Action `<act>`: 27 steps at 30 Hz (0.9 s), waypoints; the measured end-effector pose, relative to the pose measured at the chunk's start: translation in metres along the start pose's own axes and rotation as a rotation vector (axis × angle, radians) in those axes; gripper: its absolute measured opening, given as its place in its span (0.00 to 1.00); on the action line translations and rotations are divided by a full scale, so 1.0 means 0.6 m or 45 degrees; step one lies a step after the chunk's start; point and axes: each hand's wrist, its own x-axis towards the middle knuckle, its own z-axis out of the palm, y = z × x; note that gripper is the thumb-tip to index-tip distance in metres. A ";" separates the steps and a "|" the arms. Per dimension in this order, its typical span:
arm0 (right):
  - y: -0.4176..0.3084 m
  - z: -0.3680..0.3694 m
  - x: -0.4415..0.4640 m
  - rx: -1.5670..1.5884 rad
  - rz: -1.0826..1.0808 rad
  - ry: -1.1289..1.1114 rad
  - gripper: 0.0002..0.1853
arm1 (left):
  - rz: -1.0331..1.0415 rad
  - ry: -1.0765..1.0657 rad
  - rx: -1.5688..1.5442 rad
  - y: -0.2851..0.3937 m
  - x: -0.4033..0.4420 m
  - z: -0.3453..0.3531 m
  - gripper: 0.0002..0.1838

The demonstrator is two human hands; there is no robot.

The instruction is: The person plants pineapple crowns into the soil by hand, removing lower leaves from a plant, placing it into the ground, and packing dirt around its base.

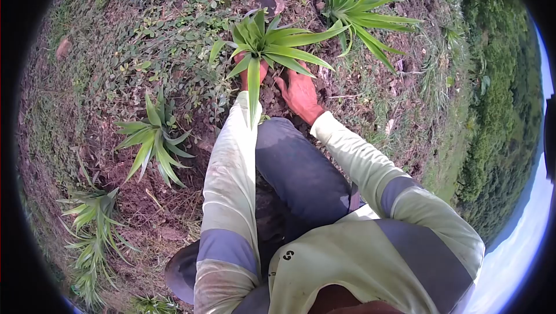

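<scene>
A green plant with long pointed leaves [253,45] stands in loose brown soil at upper centre. Below its leaves, my left hand [262,72] is closed around the plant's base, mostly covered by the foliage. Just to the right, my right hand [301,95] rests against the soil [277,101], thumb apart from the fingers. Leaf tips partly hide its fingertips. No object shows in that hand.
A similar plant [353,10] grows at upper right, another [153,137] at left, with more [92,215] at lower left. A dark stone [270,2] lies above the central plant. My bent knee [284,140] is close below my hands. Low weeds [174,30] cover the upper left.
</scene>
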 end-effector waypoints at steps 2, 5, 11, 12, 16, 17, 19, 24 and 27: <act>0.020 0.015 0.007 -0.022 -0.081 0.020 0.34 | -0.057 -0.037 -0.026 -0.006 -0.006 0.006 0.13; 0.067 0.035 0.051 -0.092 -0.196 -0.048 0.30 | 0.168 0.031 0.322 -0.005 -0.017 0.011 0.13; 0.103 0.073 0.091 -0.174 -0.233 -0.021 0.24 | -0.103 0.000 -0.064 0.011 0.003 -0.002 0.12; 0.099 0.066 0.094 -0.171 -0.241 -0.017 0.24 | -0.099 0.078 -0.170 0.013 0.006 -0.001 0.12; 0.074 0.031 0.078 -0.105 -0.404 -0.081 0.24 | -0.006 0.098 -0.036 0.009 -0.003 -0.005 0.12; 0.067 0.023 0.074 -0.092 -0.408 -0.049 0.24 | -0.072 -0.028 -0.132 0.007 0.002 -0.007 0.11; 0.065 0.021 0.082 -0.052 -0.384 -0.118 0.22 | -0.288 -0.144 -0.399 -0.026 -0.023 0.016 0.11; 0.027 -0.005 0.074 -0.076 -0.298 -0.204 0.21 | -0.536 0.007 -0.906 -0.013 -0.035 0.035 0.13; 0.033 0.052 0.051 -0.144 -0.167 0.029 0.31 | -0.401 -0.015 -0.685 0.008 -0.010 -0.004 0.13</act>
